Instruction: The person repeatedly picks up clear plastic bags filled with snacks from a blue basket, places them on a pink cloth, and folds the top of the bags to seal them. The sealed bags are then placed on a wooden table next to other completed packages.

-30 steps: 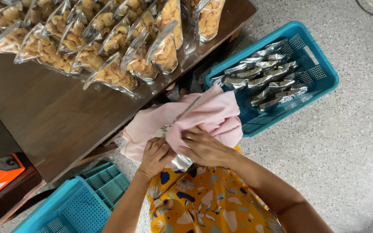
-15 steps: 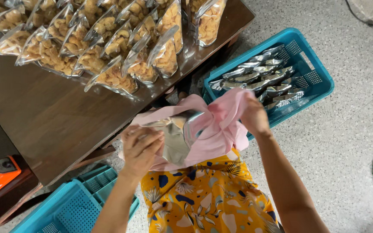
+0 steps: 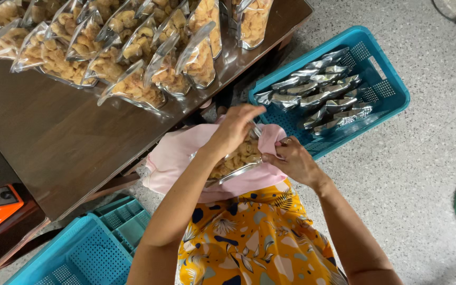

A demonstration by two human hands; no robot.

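- The table (image 3: 43,142), dark wood, fills the upper left; filled clear snack bags (image 3: 133,87) stand in rows along its far part.
- A blue basket (image 3: 391,92) sits on the speckled floor to the right, holding flat silver pouches (image 3: 323,87).
- A second blue basket (image 3: 88,248) lies at lower left, partly under the table.
- A pink cloth (image 3: 175,158) is spread over the lap.
- A pouch (image 3: 238,158) of snacks lies tilted on the cloth, between the hands.
- The left hand (image 3: 233,126) is curled over the pouch's top edge, fingers closed on it.
- The right hand (image 3: 294,161) pinches the pouch's right edge.
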